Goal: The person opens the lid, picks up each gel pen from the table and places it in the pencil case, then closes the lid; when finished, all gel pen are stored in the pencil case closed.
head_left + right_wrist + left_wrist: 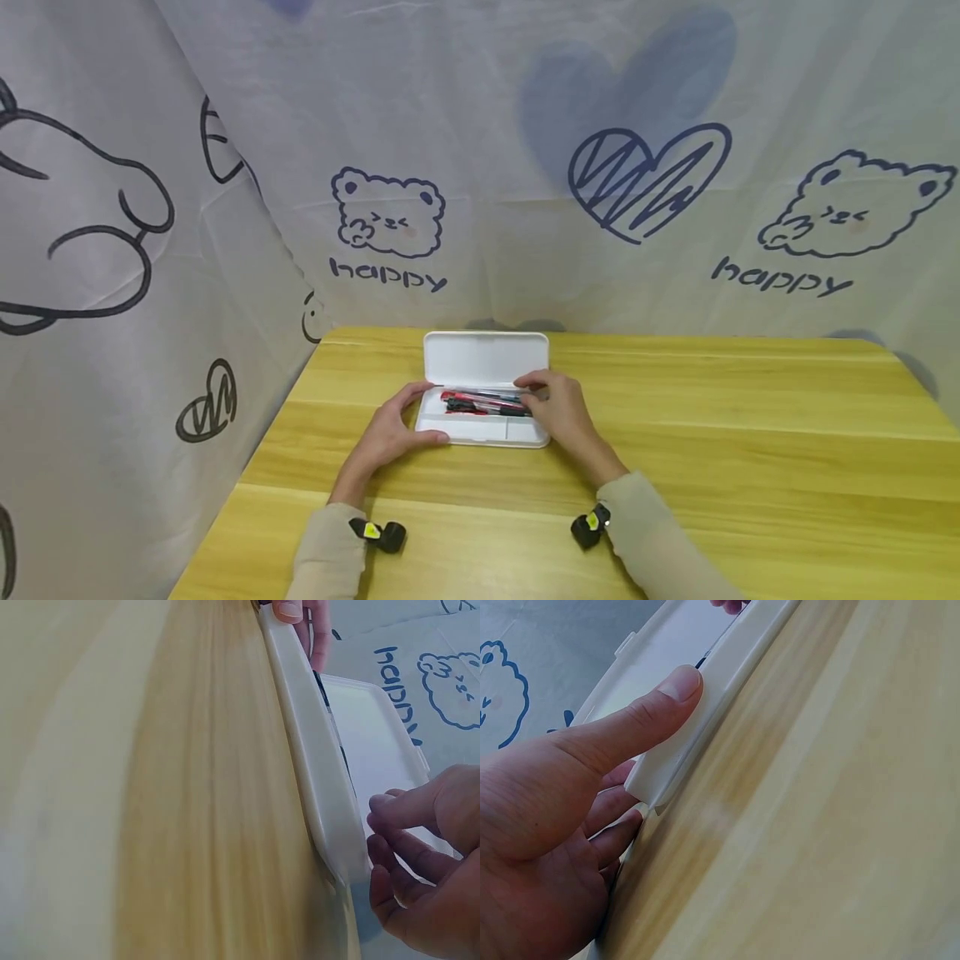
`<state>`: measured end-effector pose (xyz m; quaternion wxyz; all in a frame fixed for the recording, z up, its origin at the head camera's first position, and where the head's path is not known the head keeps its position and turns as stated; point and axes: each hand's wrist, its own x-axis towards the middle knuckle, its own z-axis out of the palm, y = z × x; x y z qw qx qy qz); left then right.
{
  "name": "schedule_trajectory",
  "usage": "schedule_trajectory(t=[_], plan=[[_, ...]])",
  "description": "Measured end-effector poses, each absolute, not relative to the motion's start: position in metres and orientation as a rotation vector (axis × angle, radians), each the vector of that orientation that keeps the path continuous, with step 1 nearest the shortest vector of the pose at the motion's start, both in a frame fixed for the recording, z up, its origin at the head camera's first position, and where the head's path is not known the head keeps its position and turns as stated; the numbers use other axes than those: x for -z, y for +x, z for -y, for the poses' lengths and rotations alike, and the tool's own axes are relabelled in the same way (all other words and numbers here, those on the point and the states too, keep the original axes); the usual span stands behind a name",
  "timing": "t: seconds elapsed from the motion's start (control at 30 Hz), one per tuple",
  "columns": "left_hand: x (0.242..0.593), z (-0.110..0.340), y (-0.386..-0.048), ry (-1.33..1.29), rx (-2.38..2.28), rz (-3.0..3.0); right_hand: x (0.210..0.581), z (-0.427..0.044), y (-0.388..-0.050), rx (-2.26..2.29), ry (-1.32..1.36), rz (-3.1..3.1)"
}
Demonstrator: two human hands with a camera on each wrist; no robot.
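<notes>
A white pencil case [468,429] lies on the table with its lid raised at the back. Several pens [487,403] with red and black parts lie in its long rear compartment. The left hand [387,431] grips the left end of the case, its thumb over the front edge and its fingers round the far side. At the other end, the right hand [561,408] reaches over the case, thumb and forefinger close to the pens' right ends. In the right wrist view, the fingers of the right hand [427,859] bend loosely; nothing shows between them.
The wooden table [720,467] extends far to the right of the case. Behind it hangs a pale printed cloth [487,233], with another cloth side [247,333] at the left. Each sleeve has a small black wrist camera [390,537] on it.
</notes>
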<state>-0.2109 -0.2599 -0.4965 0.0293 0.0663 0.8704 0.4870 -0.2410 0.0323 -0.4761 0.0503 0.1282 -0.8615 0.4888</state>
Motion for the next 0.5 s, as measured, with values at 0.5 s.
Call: schedule_trajectory(t=[0.5], plan=[[0.497, 0.257, -0.211, 0.19, -1.503, -2.678, 0.492, -0.084, -0.236, -1.848, 0.311, 2.499]])
